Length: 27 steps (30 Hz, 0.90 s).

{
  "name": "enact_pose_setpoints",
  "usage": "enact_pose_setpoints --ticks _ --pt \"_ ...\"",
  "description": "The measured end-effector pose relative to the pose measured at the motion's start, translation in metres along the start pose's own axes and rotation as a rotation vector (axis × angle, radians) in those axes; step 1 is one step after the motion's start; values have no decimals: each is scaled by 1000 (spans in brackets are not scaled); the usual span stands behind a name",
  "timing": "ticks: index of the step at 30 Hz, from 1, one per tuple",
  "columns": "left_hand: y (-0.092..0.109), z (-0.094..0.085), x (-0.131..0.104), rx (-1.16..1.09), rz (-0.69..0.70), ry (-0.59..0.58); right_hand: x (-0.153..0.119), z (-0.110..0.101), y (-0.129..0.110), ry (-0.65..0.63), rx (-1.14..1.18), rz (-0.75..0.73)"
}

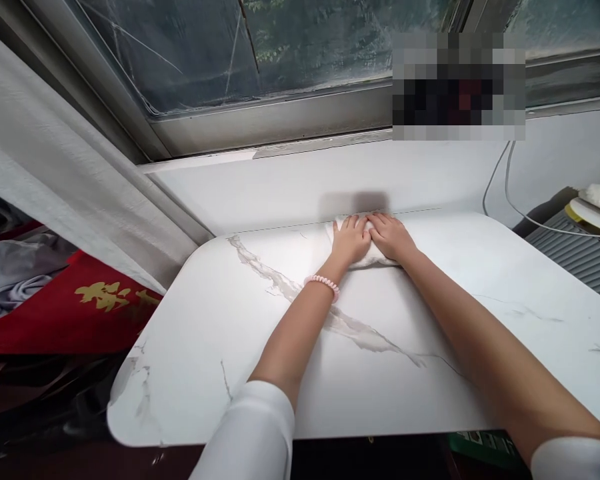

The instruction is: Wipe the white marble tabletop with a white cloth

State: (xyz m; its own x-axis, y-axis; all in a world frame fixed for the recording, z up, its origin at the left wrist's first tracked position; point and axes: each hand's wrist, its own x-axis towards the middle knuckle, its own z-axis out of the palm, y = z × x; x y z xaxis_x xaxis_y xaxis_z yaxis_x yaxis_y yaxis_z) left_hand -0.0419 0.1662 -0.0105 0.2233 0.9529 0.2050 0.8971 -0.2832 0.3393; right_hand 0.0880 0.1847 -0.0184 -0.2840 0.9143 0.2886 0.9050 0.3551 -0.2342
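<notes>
A folded white cloth (375,257) lies on the white marble-patterned table (260,320), close to its far edge by the wall. My left hand (351,240) rests palm down on the cloth, fingers flat and spread, and a pink coiled band (322,287) circles that wrist. Beside it, my right hand (393,237) presses on the cloth with its fingers also stretched out. The two thumbs nearly touch. Parts of the cloth are hidden beneath both hands.
A window (280,60) runs above the white wall behind the table. At left hang a pale curtain (80,153) and a red cloth (80,313) with gold lettering. White cables (507,173) and a grey ribbed object (575,250) are at right. The table's corners are rounded.
</notes>
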Motion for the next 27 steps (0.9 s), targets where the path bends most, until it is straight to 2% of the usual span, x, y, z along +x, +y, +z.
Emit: enact_pose_setpoints --ticks 6,10,13,17,21,27 --pt "-2 4 10 3 15 19 10 5 11 -7 -24 -21" --pt "3 3 1 37 5 13 0 1 7 -18 -55 -12" --pt "14 3 -14 51 8 -12 -18 -5 4 -48 -79 13" --pt "39 4 -50 39 3 -16 -60 -16 10 -87 -134 -73" --pt "73 5 -101 -6 7 -59 -120 -32 21 -113 -157 -184" --pt "119 0 -176 -63 187 -166 -229 -63 21 -29 -118 -122"
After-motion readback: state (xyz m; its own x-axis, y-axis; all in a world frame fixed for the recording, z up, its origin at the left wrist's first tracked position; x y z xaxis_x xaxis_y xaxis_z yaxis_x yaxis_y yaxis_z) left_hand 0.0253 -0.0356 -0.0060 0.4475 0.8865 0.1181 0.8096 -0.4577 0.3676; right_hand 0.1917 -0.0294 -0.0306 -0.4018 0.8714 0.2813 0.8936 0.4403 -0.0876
